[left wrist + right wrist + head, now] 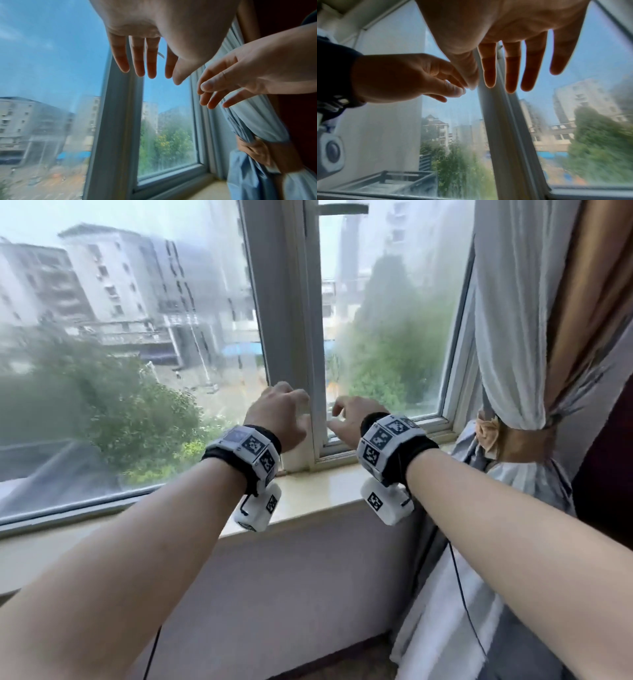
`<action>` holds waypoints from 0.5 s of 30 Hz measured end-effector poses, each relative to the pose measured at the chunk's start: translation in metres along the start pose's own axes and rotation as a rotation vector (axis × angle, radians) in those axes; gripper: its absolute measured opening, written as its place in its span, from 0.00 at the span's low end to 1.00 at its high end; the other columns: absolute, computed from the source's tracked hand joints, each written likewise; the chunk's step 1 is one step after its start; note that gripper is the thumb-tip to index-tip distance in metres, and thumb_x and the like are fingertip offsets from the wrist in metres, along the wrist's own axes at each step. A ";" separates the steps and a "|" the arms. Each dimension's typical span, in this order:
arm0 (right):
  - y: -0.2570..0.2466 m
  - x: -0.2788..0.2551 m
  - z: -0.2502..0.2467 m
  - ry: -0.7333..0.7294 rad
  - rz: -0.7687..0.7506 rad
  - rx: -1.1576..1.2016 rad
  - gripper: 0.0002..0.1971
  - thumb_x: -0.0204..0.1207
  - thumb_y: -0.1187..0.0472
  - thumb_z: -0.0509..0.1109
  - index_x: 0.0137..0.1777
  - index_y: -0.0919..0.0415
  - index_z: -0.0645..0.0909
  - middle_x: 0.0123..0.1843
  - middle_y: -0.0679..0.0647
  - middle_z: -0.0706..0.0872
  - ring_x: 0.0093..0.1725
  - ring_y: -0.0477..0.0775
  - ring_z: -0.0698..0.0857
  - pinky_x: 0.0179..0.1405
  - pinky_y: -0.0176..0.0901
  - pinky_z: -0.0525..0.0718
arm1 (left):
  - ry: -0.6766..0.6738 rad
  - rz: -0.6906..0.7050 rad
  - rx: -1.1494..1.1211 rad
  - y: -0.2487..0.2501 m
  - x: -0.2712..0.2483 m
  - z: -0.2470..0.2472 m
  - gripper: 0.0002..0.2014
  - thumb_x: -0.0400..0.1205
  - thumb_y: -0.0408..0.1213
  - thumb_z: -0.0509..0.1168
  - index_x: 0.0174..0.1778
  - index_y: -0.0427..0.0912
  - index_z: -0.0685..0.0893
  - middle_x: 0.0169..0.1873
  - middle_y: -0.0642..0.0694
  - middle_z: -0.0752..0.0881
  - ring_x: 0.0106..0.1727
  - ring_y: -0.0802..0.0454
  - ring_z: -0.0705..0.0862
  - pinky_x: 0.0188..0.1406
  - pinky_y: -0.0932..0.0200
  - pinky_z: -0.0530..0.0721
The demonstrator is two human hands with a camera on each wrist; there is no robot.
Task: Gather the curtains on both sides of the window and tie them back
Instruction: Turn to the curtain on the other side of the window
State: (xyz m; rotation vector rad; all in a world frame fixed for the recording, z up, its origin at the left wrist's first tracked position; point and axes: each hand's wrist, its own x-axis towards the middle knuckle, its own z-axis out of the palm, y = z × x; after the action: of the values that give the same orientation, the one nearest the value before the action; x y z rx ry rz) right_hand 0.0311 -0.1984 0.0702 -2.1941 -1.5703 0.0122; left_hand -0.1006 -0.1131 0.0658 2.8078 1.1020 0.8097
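Observation:
The right-hand curtain (507, 337), pale blue-grey with a tan layer, hangs gathered at the window's right edge. A tan tieback (513, 440) cinches it just above sill height; the left wrist view shows the same curtain (254, 121) and tieback (257, 152). My left hand (291, 405) and right hand (342, 416) hover side by side before the central window post, left of the curtain and apart from it. Both are empty, with loosely spread fingers (150, 60) (510, 67). No left-side curtain is in view.
A cream window sill (325, 491) runs below my wrists, with a plain wall under it. The grey central window post (291, 320) stands just beyond my fingers. A dark red surface (603, 491) lies behind the curtain at far right. Thin black cables hang from both wrist units.

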 end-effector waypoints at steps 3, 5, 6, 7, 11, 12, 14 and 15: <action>-0.069 0.013 0.006 0.017 -0.116 0.033 0.13 0.75 0.53 0.65 0.56 0.58 0.80 0.55 0.58 0.86 0.54 0.59 0.82 0.52 0.47 0.80 | 0.074 -0.083 0.050 -0.052 -0.026 -0.048 0.17 0.80 0.43 0.63 0.64 0.48 0.79 0.64 0.43 0.78 0.68 0.44 0.74 0.65 0.47 0.75; -0.116 0.021 0.016 0.012 -0.166 0.053 0.15 0.75 0.51 0.65 0.57 0.57 0.80 0.57 0.56 0.85 0.55 0.57 0.82 0.51 0.45 0.79 | 0.094 -0.144 0.086 -0.087 -0.045 -0.075 0.17 0.80 0.43 0.63 0.65 0.48 0.78 0.66 0.44 0.77 0.69 0.43 0.73 0.65 0.46 0.74; -0.149 0.024 0.027 0.000 -0.202 0.069 0.15 0.75 0.51 0.65 0.58 0.57 0.79 0.58 0.55 0.85 0.55 0.57 0.82 0.50 0.44 0.77 | 0.106 -0.187 0.107 -0.112 -0.062 -0.092 0.17 0.80 0.43 0.63 0.65 0.49 0.78 0.67 0.44 0.77 0.70 0.43 0.73 0.66 0.45 0.74; -0.175 0.025 0.037 -0.014 -0.231 0.082 0.15 0.75 0.51 0.65 0.59 0.56 0.79 0.59 0.55 0.84 0.56 0.57 0.81 0.50 0.44 0.76 | 0.117 -0.223 0.125 -0.133 -0.075 -0.104 0.17 0.80 0.43 0.63 0.65 0.49 0.78 0.67 0.44 0.77 0.71 0.43 0.72 0.66 0.45 0.73; -0.313 0.023 0.094 -0.088 -0.399 0.149 0.17 0.76 0.52 0.66 0.62 0.57 0.78 0.62 0.58 0.83 0.59 0.59 0.81 0.51 0.43 0.75 | 0.152 -0.409 0.209 -0.240 -0.151 -0.168 0.17 0.79 0.43 0.63 0.65 0.49 0.78 0.66 0.44 0.77 0.68 0.43 0.75 0.65 0.47 0.74; -0.343 0.020 0.108 -0.098 -0.432 0.159 0.17 0.76 0.52 0.66 0.62 0.56 0.78 0.62 0.58 0.83 0.60 0.59 0.81 0.53 0.44 0.77 | 0.156 -0.456 0.224 -0.263 -0.169 -0.181 0.18 0.78 0.42 0.63 0.65 0.49 0.78 0.66 0.44 0.77 0.67 0.43 0.75 0.64 0.48 0.75; -0.414 0.012 0.136 -0.128 -0.505 0.213 0.17 0.75 0.51 0.67 0.62 0.55 0.79 0.62 0.58 0.83 0.61 0.60 0.81 0.59 0.47 0.80 | 0.177 -0.545 0.281 -0.314 -0.212 -0.216 0.18 0.77 0.43 0.63 0.64 0.49 0.79 0.63 0.43 0.78 0.65 0.42 0.76 0.65 0.48 0.76; -0.445 0.007 0.149 -0.152 -0.540 0.240 0.17 0.75 0.51 0.67 0.62 0.55 0.79 0.62 0.58 0.83 0.61 0.60 0.81 0.60 0.47 0.80 | 0.181 -0.589 0.309 -0.336 -0.233 -0.230 0.18 0.77 0.43 0.63 0.63 0.48 0.79 0.62 0.43 0.79 0.65 0.42 0.77 0.65 0.47 0.77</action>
State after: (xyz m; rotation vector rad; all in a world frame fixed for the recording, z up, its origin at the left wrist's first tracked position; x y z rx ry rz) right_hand -0.4044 -0.0259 0.0948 -1.5677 -2.0792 0.1953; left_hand -0.5642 -0.0483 0.0910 2.4002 2.0981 0.8891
